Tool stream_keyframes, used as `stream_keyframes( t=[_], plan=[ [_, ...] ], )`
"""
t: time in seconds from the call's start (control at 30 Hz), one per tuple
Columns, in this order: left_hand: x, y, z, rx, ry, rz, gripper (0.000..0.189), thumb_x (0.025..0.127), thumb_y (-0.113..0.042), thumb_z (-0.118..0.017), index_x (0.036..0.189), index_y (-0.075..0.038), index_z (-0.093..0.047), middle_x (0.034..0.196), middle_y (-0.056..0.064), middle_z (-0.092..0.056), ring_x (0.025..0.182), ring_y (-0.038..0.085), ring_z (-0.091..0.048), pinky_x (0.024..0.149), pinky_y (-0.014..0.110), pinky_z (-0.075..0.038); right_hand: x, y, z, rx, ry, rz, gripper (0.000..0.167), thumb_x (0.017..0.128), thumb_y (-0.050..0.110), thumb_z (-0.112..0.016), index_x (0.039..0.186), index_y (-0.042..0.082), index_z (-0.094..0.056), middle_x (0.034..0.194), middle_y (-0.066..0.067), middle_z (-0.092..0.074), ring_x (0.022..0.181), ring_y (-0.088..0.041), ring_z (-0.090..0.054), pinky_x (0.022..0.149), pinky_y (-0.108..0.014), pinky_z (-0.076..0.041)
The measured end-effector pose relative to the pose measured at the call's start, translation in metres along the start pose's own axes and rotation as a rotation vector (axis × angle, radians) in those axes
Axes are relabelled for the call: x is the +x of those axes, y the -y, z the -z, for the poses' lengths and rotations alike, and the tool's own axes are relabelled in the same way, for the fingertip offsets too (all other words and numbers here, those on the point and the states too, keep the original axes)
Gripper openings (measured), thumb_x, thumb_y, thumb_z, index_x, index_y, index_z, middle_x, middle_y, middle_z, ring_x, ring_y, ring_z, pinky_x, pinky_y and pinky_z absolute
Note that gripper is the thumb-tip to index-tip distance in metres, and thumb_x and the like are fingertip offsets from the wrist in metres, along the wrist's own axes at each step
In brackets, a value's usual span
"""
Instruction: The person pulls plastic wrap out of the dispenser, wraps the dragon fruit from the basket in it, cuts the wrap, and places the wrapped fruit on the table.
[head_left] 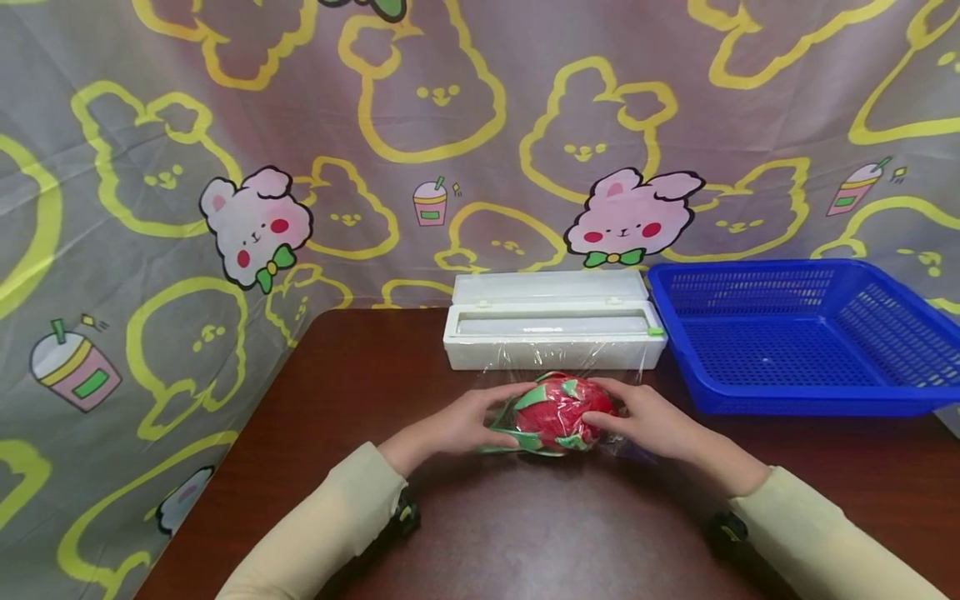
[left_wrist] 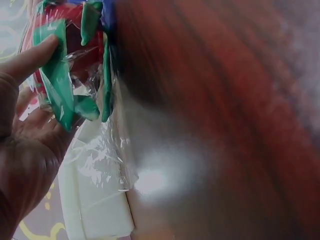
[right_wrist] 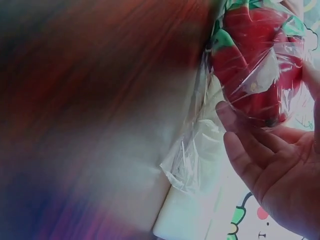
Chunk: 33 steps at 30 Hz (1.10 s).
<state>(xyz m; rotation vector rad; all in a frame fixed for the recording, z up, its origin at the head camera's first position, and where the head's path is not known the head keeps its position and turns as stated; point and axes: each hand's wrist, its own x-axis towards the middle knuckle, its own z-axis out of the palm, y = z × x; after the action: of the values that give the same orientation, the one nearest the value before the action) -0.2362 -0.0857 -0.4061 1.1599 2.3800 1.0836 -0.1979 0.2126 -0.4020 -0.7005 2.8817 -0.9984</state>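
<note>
A red dragon fruit [head_left: 557, 410] with green scales lies across the middle of the table, with clear cling film [head_left: 517, 358] over it. My left hand [head_left: 468, 421] grips its left end, thumb on a green scale in the left wrist view. From the other side my right hand [head_left: 651, 421] holds the red end, fingers and thumb curled round it through the film. Loose film hangs off the fruit in both wrist views. Just behind stands a white cling film dispenser [head_left: 555, 354], its lid [head_left: 551, 287] raised, with film trailing over its front.
A blue plastic basket [head_left: 817, 392] stands at the back right beside the dispenser. The dark brown table [head_left: 360, 367] meets a patterned curtain [head_left: 420, 250] at the back and left. A small green piece [head_left: 657, 332] sits at the dispenser's right end.
</note>
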Motion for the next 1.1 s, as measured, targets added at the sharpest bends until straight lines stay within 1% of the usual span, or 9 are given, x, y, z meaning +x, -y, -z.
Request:
stream_keyframes(
  t=[0.17,0.37,0.53,0.67,0.77,0.87,0.97,1.03,1.1],
  plan=[
    [0.005,0.004,0.006,-0.055,0.028,0.034,0.079,0.081,-0.014,-0.08,0.149,-0.019,-0.04,0.141,0.002,-0.051,0.127,0.016,-0.047,0.098,0.032,-0.044,0.005,0.0,0.0,-0.013,0.005,-0.018,0.061,0.093,0.046,-0.062,0.134,0.002,-0.055,0.111,-0.01,-0.068,0.099,-0.024,-0.065,0.087,-0.048,-0.051],
    [0.013,0.009,0.014,-0.113,0.071,0.027,0.074,0.082,-0.011,-0.079,0.147,-0.015,-0.043,0.141,0.001,-0.051,0.125,0.013,-0.048,0.099,0.031,-0.043,0.009,0.0,0.0,-0.022,-0.011,-0.021,0.055,0.095,0.044,-0.06,0.131,0.002,-0.058,0.109,-0.011,-0.069,0.1,-0.026,-0.065,0.089,-0.05,-0.049],
    [0.016,0.009,0.02,-0.145,0.094,0.075,0.072,0.083,-0.015,-0.079,0.146,-0.018,-0.045,0.138,0.0,-0.053,0.123,0.014,-0.051,0.099,0.033,-0.044,0.01,-0.001,0.0,-0.008,-0.004,-0.045,0.056,0.096,0.045,-0.058,0.131,0.002,-0.058,0.111,-0.012,-0.068,0.103,-0.029,-0.064,0.091,-0.052,-0.048],
    [0.017,0.008,0.023,-0.164,0.107,0.103,0.072,0.084,-0.016,-0.078,0.147,-0.018,-0.044,0.138,0.0,-0.054,0.124,0.014,-0.05,0.099,0.033,-0.044,0.011,-0.002,0.0,0.0,0.003,-0.076,0.059,0.096,0.047,-0.056,0.135,0.004,-0.055,0.116,-0.012,-0.066,0.107,-0.03,-0.062,0.092,-0.052,-0.048],
    [0.018,0.01,0.024,-0.175,0.11,0.108,0.072,0.084,-0.014,-0.077,0.147,-0.016,-0.043,0.14,0.002,-0.052,0.126,0.013,-0.049,0.101,0.032,-0.042,0.01,-0.002,0.001,-0.014,-0.025,-0.072,0.065,0.095,0.048,-0.057,0.142,0.004,-0.046,0.127,-0.017,-0.06,0.114,-0.035,-0.057,0.093,-0.054,-0.046],
    [0.019,0.012,0.024,-0.188,0.112,0.11,0.072,0.085,-0.013,-0.077,0.148,-0.015,-0.042,0.142,0.002,-0.05,0.128,0.012,-0.047,0.102,0.031,-0.041,0.008,-0.001,0.002,-0.012,-0.077,-0.024,0.07,0.093,0.045,-0.063,0.146,0.006,-0.039,0.137,-0.019,-0.051,0.12,-0.038,-0.052,0.094,-0.056,-0.045],
    [0.02,0.015,0.024,-0.19,0.115,0.107,0.072,0.086,-0.014,-0.076,0.148,-0.015,-0.041,0.143,0.003,-0.05,0.128,0.013,-0.046,0.102,0.032,-0.041,0.006,0.001,0.004,-0.008,-0.12,0.079,0.074,0.087,0.04,-0.072,0.147,0.012,-0.041,0.143,-0.013,-0.045,0.125,-0.036,-0.048,0.093,-0.056,-0.045],
    [0.021,0.017,0.025,-0.19,0.116,0.11,0.072,0.086,-0.015,-0.076,0.148,-0.016,-0.041,0.143,0.002,-0.049,0.129,0.012,-0.046,0.102,0.031,-0.041,0.006,0.002,0.004,-0.026,-0.124,0.162,0.077,0.082,0.038,-0.078,0.146,0.015,-0.043,0.146,-0.009,-0.041,0.128,-0.033,-0.044,0.092,-0.054,-0.047],
    [0.021,0.019,0.025,-0.191,0.119,0.11,0.072,0.085,-0.016,-0.077,0.148,-0.016,-0.041,0.144,0.002,-0.049,0.129,0.013,-0.045,0.102,0.031,-0.04,0.006,0.003,0.004,-0.04,-0.108,0.222,0.08,0.078,0.036,-0.081,0.146,0.017,-0.044,0.15,-0.006,-0.037,0.131,-0.032,-0.041,0.092,-0.051,-0.049]
  ],
)
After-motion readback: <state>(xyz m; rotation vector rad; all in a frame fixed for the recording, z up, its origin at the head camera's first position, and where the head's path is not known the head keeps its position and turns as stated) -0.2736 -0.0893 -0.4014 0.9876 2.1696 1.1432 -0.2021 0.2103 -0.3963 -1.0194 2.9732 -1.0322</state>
